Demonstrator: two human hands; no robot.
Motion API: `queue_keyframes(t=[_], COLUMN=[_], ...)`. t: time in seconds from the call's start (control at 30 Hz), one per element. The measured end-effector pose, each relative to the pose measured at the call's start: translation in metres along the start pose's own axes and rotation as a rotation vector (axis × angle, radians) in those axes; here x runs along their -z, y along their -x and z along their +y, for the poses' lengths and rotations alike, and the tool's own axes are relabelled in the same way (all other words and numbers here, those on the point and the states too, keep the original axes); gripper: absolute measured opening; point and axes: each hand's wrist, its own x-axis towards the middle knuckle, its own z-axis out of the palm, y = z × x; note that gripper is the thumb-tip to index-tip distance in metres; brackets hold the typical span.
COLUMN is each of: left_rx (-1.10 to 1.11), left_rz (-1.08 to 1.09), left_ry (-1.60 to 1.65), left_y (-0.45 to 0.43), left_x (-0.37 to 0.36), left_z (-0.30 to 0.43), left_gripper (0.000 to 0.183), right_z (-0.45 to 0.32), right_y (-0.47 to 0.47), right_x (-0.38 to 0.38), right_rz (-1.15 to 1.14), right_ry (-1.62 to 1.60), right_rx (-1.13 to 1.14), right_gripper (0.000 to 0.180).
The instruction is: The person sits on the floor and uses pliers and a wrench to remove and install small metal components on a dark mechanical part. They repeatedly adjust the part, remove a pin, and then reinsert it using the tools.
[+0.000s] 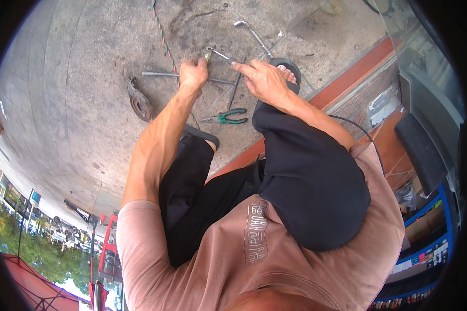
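My left hand [194,74] pinches a small metal part [208,53] with a ring-like end, held just above the concrete floor. In my right hand [267,81] is a screwdriver [222,55], its shaft pointing left and its tip at the ring end. Whether the tip sits inside the ring is too small to tell. Below my left hand lies a T-handle socket wrench [159,74], partly hidden by that hand. Long-nose pliers [227,116] with green and black handles rest on the floor nearer my body.
An L-shaped socket wrench [257,37] lies beyond my right hand, near my sandalled foot [288,74]. To the left are a rusty metal part [140,103] with a round opening and a twisted red-green wire [163,37]. A red-tiled step edge [334,89] runs along the right.
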Motion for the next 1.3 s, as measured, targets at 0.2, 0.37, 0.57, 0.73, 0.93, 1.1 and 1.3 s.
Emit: queue_keyframes(t=[0.2,0.37,0.57,0.73,0.93,1.1,1.3], left_rx=[-0.006,0.032,0.023,0.018,-0.025,-0.016,-0.061], left_rz=[0.006,-0.01,-0.02,-0.014,-0.017,0.008,0.019], left_ry=[0.005,0.024,0.013,0.011,-0.011,-0.044,-0.014], left_y=[0.004,0.005,0.005,0.006,0.005,0.005,0.0], left_x=[0.001,0.002,0.003,0.003,0.003,0.001,-0.002], left_z=[0.004,0.005,0.007,0.007,0.005,0.004,-0.005], left_gripper=[0.036,0.037,0.036,0.036,0.035,0.035,0.033], right_z=[-0.001,-0.002,0.0,0.0,0.002,0.003,0.002], right_y=[-0.007,-0.005,-0.007,-0.007,-0.003,0.002,0.001], right_x=[-0.006,-0.008,-0.007,-0.007,-0.006,-0.006,-0.004], right_rz=[0.109,0.085,0.078,0.064,0.06,0.051,0.061], right_ry=[-0.08,-0.111,-0.167,-0.148,-0.164,-0.237,-0.295], right_rx=[0.013,-0.035,-0.037,-0.071,-0.085,-0.119,-0.112], right_gripper=[0.051,0.049,0.047,0.046,0.043,0.042,0.041])
